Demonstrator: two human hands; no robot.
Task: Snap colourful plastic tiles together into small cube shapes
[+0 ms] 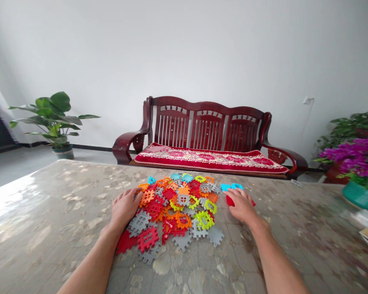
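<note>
A pile of flat, notched plastic building tiles (179, 208) in red, grey, orange, lime and blue lies spread on the patterned table (64, 212). My left hand (125, 207) rests palm down on the pile's left edge, fingers together over orange and grey tiles. At the right edge, my right hand (241, 205) lies over a red tile (230, 200), fingers curled onto it, just below two blue tiles (231, 186).
A dark red wooden bench (207, 134) with a red floral cushion stands behind the table. A potted green plant (53, 118) is at the far left. Purple flowers (354, 157), a teal pot (360, 198) and books sit at the right.
</note>
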